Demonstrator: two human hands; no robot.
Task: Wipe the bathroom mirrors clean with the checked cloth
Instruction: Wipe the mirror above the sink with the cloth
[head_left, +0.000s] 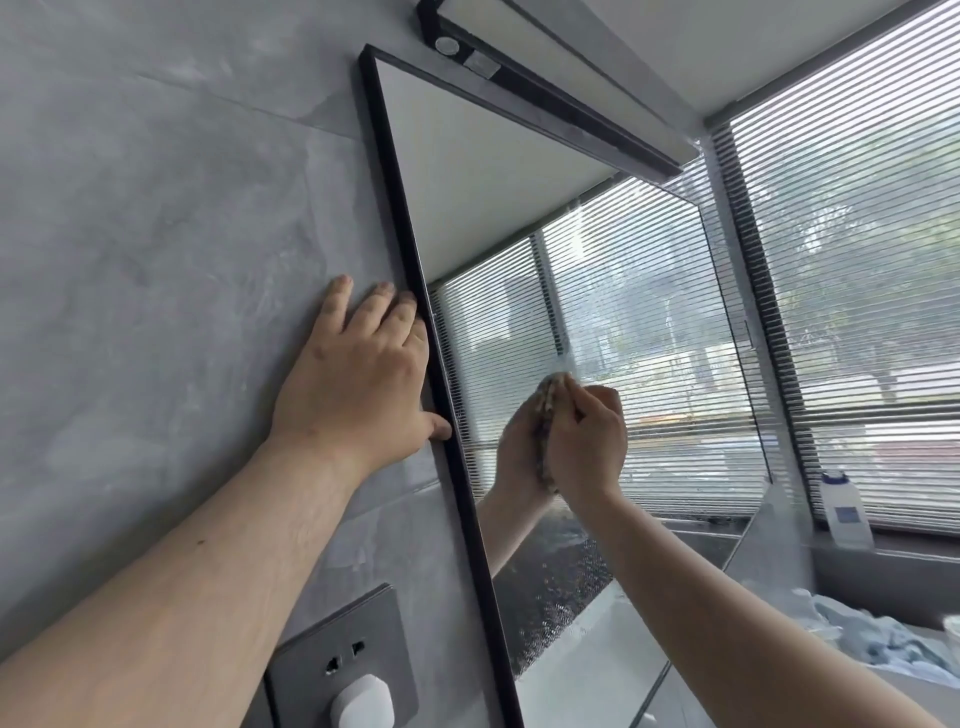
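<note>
Checked cloth (546, 415) bunched small, pressed against the mirror (649, 332) glass, about mid-height and left of centre. Gripped in the right hand (584, 434), fingers curled round it, only a crumpled edge showing at the hand's left side and top. Doubled in the glass by a reflected hand and forearm just left of it. Above the cloth, a pale smeared streak running up the glass; lower down, a patch of fine droplets. Left hand (358, 371) flat on the grey wall (156, 234) just left of the mirror, fingers straight and loosely spread, holding nothing, forefinger and thumb touching the black frame (415, 270). Near, low on the wall, a grey socket plate (363, 623) with a white plug (362, 701) in it. High up, a black-edged light bar (550, 83) along the mirror's top. To the right, a window with slatted blinds (857, 260), mostly closed, greenery and a street dimly visible through them; same blinds reflected in the mirror. On the far sill at right, a white bottle (847, 512) with a blue label. Near right, below it, a crumpled light-blue rag (878, 639).
</note>
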